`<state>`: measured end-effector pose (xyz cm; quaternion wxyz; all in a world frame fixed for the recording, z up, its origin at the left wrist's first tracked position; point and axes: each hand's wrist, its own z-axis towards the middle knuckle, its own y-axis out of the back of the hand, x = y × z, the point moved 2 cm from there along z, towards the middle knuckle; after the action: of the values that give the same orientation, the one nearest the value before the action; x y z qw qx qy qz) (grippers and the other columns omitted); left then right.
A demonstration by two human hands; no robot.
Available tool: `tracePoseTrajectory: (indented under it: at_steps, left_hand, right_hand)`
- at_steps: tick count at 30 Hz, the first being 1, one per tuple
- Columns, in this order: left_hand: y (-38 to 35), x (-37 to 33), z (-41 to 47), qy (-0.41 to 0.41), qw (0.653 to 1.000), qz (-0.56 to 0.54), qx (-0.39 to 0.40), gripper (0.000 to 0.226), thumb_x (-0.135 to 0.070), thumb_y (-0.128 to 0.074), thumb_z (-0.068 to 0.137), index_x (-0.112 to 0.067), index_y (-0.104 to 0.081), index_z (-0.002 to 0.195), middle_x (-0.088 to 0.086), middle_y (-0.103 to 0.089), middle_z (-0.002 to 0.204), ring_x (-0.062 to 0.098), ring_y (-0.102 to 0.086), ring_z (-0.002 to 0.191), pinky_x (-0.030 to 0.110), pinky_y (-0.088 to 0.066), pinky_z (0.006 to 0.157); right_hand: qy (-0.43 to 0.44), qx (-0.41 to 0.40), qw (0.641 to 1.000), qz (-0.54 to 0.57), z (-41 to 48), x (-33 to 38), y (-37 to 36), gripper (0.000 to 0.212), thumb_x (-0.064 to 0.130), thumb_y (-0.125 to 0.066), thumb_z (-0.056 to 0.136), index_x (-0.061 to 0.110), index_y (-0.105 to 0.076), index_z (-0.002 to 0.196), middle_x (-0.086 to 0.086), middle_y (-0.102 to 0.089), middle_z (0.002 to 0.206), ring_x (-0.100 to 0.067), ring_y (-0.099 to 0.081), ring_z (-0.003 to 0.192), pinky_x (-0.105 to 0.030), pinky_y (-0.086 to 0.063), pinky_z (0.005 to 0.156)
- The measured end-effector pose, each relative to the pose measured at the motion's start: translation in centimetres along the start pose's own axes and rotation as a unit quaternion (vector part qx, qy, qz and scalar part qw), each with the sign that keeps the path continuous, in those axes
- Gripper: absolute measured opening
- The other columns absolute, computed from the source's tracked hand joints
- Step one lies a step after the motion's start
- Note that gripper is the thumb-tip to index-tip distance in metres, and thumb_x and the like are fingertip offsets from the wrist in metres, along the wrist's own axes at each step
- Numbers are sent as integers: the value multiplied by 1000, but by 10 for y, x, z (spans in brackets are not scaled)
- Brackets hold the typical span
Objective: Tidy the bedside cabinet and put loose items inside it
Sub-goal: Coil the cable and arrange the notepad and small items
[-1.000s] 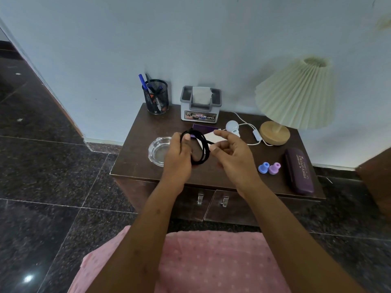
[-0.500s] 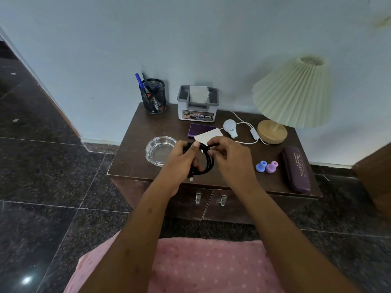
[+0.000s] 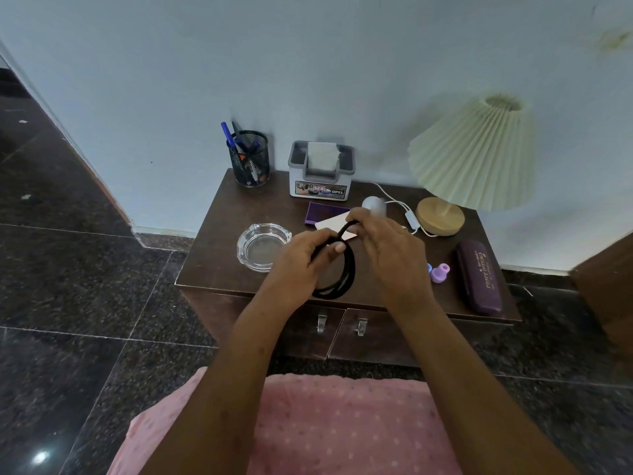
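The left hand point(image 3: 299, 260) pinches the loops of a coiled black cable point(image 3: 347, 281) between thumb and fingers, while the right hand point(image 3: 394, 258) curls round its far strand. The cable hangs above the tabletop's point(image 3: 219, 255) near middle, right of a glass ashtray point(image 3: 263, 246).

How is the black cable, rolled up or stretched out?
Rolled up. The cable hangs in several loops, gripped by the left hand and pinched by the right hand, above the cabinet.
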<state>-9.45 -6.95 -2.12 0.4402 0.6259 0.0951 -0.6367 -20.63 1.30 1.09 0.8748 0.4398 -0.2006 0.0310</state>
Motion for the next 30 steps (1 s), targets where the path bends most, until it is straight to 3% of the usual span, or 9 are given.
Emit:
tracePoseTrajectory:
  at_steps: [4, 6, 11, 15, 19, 22, 24, 28, 30]
  left_hand:
    - [-5, 0, -2, 3, 998, 37, 50, 41, -49, -45, 88, -14, -63, 101, 13, -61, 92, 25, -59, 88, 49, -46, 81]
    - [-4, 0, -4, 15, 999, 12, 30, 44, -53, -44, 85, -17, -65, 97, 13, -63, 88, 24, -60, 85, 48, -48, 80]
    - [-6, 2, -2, 36, 999, 33, 1, 17, -41, -55, 90, -39, -57, 73, -6, -57, 65, 17, -56, 66, 44, -48, 68]
    - [-9, 2, 1, 43, 999, -19, -8, 15, -38, -60, 88, -37, -61, 73, -8, -51, 53, 9, -48, 52, 33, -42, 56]
    - [-10, 5, -1, 44, 996, -71, -1, 15, -30, -55, 92, -19, -63, 87, -8, -46, 50, 6, -42, 46, 26, -37, 49]
    - [-8, 6, -4, 65, 989, -134, -22, 8, -25, -50, 95, -21, -56, 91, -9, -45, 58, 3, -39, 46, 19, -34, 43]
    - [-6, 5, -4, 71, 988, -125, -56, 10, -26, -48, 96, -28, -49, 86, -10, -47, 64, 1, -42, 49, 16, -34, 47]
    - [-3, 2, -4, 38, 993, -34, -103, 10, -29, -46, 96, -23, -47, 89, -7, -56, 73, 1, -55, 63, 15, -44, 54]
    - [-4, 2, -5, 12, 995, 17, -102, 14, -28, -45, 96, -16, -47, 91, -3, -57, 73, 8, -55, 65, 20, -45, 54]
  right_hand:
    - [51, 14, 998, 19, 4, 8, 6, 21, 17, -52, 82, 12, -64, 99, -5, -69, 82, -25, -66, 74, -31, -48, 60]
    - [51, 21, 997, 49, 3, 10, 6, 21, 17, -51, 85, 12, -65, 100, -6, -69, 82, -25, -66, 73, -31, -48, 62]
    - [96, -39, 993, 57, -6, 13, 2, 25, 12, -54, 85, 7, -64, 107, -7, -70, 84, -24, -67, 69, -34, -56, 59]
    - [20, -98, 992, 80, -5, 4, 5, 26, 13, -51, 84, 10, -66, 105, 0, -71, 89, -12, -65, 81, -25, -52, 71]
    - [-133, -50, 975, 172, -2, -6, -6, 17, 12, -54, 90, 17, -67, 100, 10, -67, 85, 1, -59, 80, -11, -43, 73]
    - [-242, 101, 926, 271, -2, -15, -19, 14, 16, -57, 91, 20, -71, 91, 10, -67, 74, 6, -60, 66, -7, -45, 63]
    - [-284, 187, 872, 351, -6, -14, -24, 21, 25, -54, 95, 23, -71, 85, 6, -70, 72, -3, -64, 70, -13, -51, 63]
    - [-359, 270, 758, 473, -12, -8, -30, 37, 50, -46, 93, 24, -72, 98, 1, -74, 95, -14, -69, 92, -32, -57, 80]
    - [-362, 286, 734, 498, -13, -5, -31, 37, 48, -53, 90, 19, -70, 104, -5, -72, 101, -19, -68, 97, -39, -57, 84]
